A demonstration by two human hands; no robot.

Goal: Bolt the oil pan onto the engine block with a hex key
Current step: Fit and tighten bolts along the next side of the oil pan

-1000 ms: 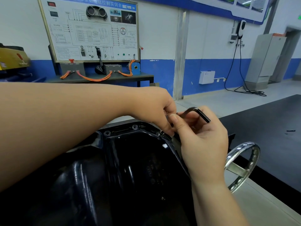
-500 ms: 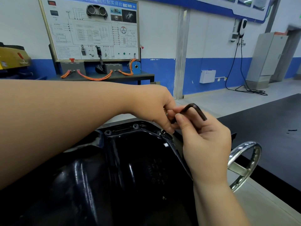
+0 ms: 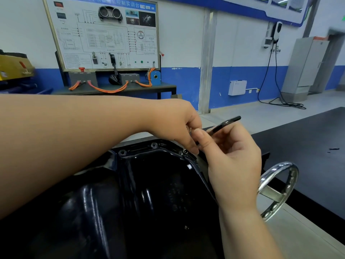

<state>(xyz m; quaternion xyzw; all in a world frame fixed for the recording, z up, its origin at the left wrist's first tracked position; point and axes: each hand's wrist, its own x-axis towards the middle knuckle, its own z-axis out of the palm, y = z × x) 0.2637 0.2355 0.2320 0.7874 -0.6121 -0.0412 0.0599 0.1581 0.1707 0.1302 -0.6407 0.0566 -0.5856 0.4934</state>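
Two hands at the rim of the oil pan (image 3: 149, 184).
The right hand (image 3: 233, 165) pinches the hex key (image 3: 225, 123); the left hand (image 3: 177, 124) curls beside it, its hold hidden.

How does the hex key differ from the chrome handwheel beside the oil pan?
The hex key is black, thin and bent; the handwheel is shiny chrome, round and spoked. The right hand pinches the hex key above the rim of the oil pan; no hand touches the handwheel. Both are at the pan's right side.
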